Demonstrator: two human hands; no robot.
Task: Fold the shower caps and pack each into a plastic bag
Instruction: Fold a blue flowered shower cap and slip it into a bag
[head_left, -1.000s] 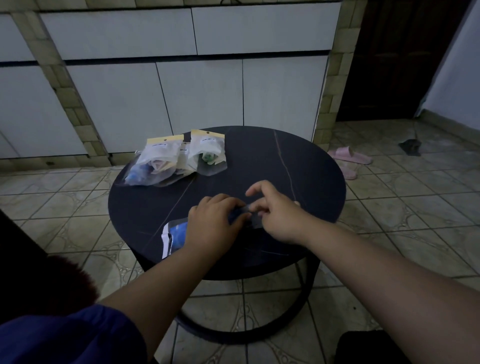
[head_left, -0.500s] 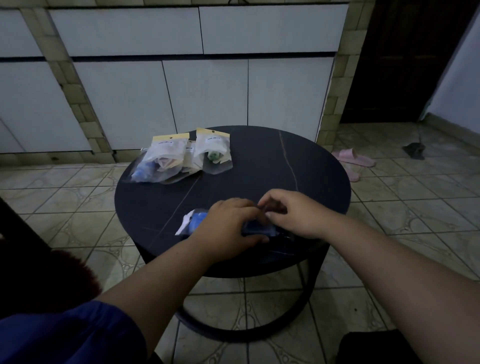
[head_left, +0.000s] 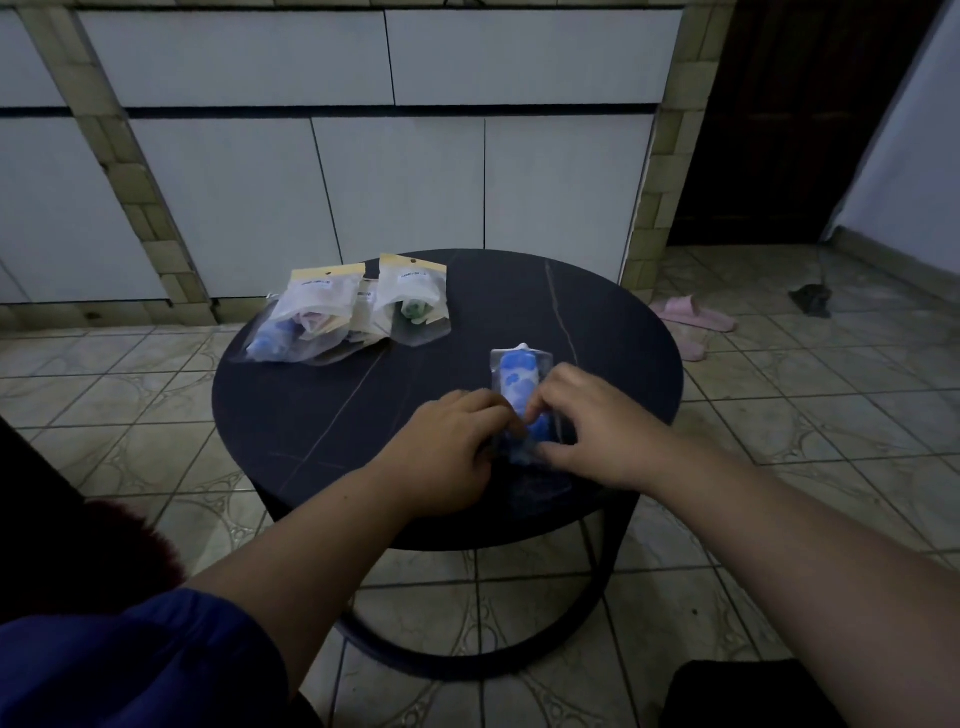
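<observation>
Packed bags (head_left: 343, 312), slippers (head_left: 691, 317), round table (head_left: 311, 415)

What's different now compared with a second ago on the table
The plastic bag with the blue shower cap has been turned from lying sideways to pointing away from the person and shifted right. The left hand and right hand still pinch it from either side. The packed bags at the far edge of the table stayed put.

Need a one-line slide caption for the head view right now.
Both hands, left and right, hold a clear bag with a blue shower cap on the round dark table, packed bags behind.
</observation>
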